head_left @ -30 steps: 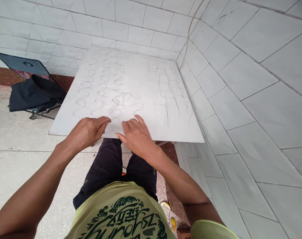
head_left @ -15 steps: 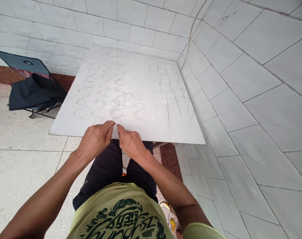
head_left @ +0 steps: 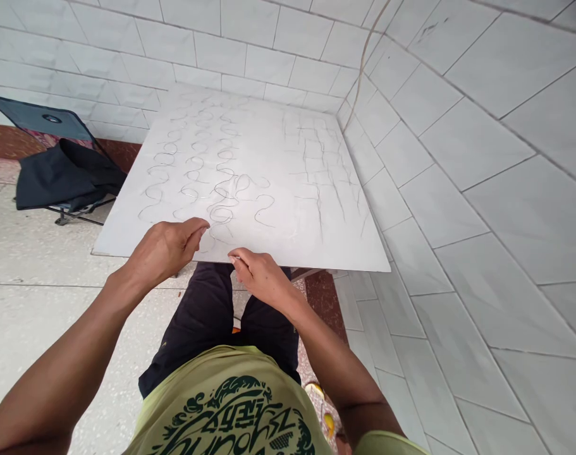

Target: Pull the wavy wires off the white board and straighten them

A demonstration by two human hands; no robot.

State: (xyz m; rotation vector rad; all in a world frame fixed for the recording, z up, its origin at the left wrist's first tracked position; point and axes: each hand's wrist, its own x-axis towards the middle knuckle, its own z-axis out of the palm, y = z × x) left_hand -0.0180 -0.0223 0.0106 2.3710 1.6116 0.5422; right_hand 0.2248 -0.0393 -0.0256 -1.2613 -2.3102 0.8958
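My left hand [head_left: 170, 243] is closed in a pinch over the near edge of the white board [head_left: 278, 237], thumb pressed to the index finger. My right hand [head_left: 262, 273] pinches too, lower and to the right, at the board's front edge. Anything held in either pinch is too fine to make out. Beyond my fingers, thin dark curved strands [head_left: 221, 215] lie in rows on the board's left half; some overlap in loops. Straighter thin strands [head_left: 320, 208] form a rough grid on the right half. Whether they are wires or hairs, I cannot tell.
At the left stands a folding chair [head_left: 41, 115] with a dark cloth [head_left: 62, 177] draped over it. Tiled walls [head_left: 439, 158] close in at the back and right. A cable [head_left: 362, 66] runs down the corner.
My hands have drawn apart from near contact. The left hand moved left and slightly up the board, the right a little down and right. The near loop and curves between them show more.
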